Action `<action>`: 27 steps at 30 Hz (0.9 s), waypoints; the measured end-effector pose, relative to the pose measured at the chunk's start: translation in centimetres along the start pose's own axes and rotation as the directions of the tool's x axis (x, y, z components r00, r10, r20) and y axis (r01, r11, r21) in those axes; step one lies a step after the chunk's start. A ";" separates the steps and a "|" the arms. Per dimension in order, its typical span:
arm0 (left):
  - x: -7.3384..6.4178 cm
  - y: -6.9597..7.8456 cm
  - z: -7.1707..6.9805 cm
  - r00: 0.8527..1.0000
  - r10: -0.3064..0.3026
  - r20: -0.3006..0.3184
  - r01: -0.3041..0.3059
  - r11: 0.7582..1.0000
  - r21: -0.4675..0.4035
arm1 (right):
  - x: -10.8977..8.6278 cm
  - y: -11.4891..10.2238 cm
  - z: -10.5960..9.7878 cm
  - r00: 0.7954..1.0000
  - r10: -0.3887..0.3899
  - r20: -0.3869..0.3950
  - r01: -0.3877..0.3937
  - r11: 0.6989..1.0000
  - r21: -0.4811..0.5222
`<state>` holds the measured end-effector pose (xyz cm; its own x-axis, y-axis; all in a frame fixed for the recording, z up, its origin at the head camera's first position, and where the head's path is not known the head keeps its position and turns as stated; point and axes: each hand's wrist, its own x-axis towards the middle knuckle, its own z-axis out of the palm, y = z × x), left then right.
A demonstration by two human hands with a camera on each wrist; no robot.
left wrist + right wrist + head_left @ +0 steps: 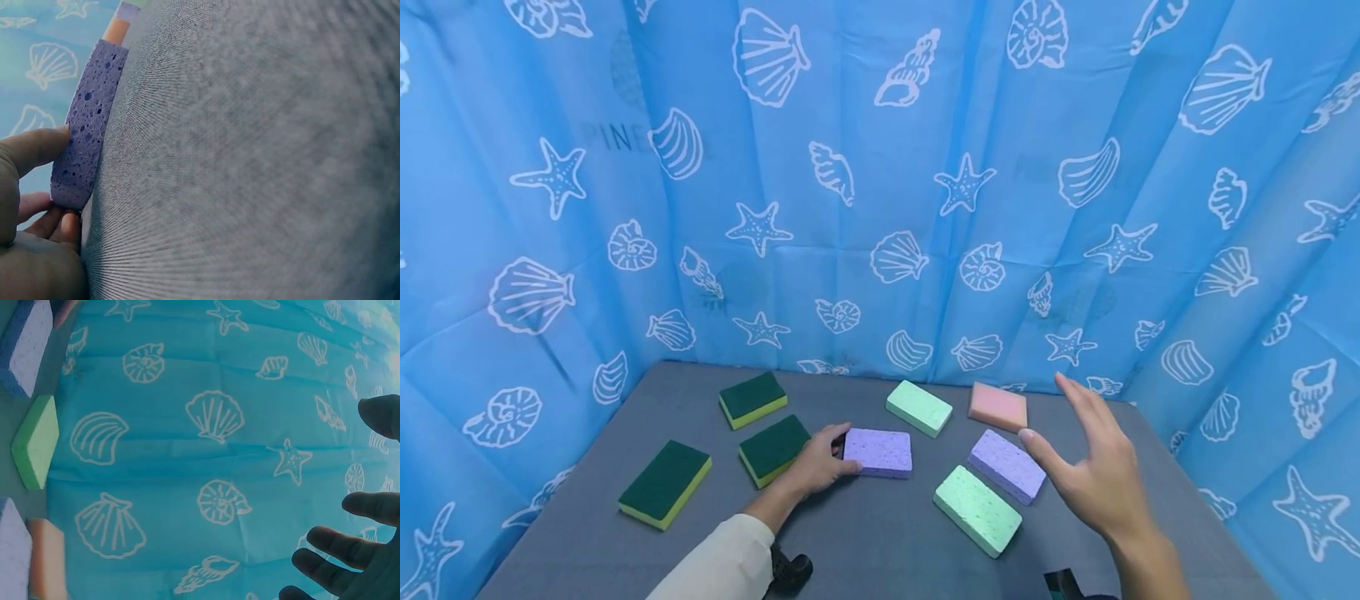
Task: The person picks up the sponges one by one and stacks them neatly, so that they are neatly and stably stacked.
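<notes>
At the middle of the table, my left hand (pixel 820 462) holds a purple sponge (pixel 877 452) by its left end, thumb along the near side and fingers at the far corner. In the left wrist view the thumb (pixel 44 147) presses the porous side of that purple sponge (pixel 90 119), which lies against the grey cloth. My right hand (pixel 1097 467) is raised over the table's right side, fingers spread and holding nothing. Nearest to it are a second purple sponge (pixel 1007 467), a mint green sponge (pixel 977 510) and a pink sponge (pixel 997 406).
Green-and-yellow scouring sponges (pixel 666 483) lie on the left, one close beside the left hand. Another mint green sponge (pixel 919 408) lies farther back. A blue curtain (pixel 865 208) with white shells and starfish hangs around the grey table (pixel 865 550).
</notes>
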<state>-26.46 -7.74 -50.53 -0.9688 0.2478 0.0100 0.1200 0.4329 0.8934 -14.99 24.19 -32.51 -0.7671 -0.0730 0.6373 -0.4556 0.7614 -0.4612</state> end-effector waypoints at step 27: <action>-0.3 0.3 -0.1 1.000 0.009 0.010 -0.008 1.000 -0.012 | -7.5 4.8 4.4 0.725 0.612 0.316 -0.580 0.790 -0.200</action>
<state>-26.19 -7.76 -50.22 -0.9655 0.2601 0.0132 0.1256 0.4204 0.8986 -13.40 25.61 -42.20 -0.9777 0.2097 -0.0151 0.1751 0.7724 -0.6105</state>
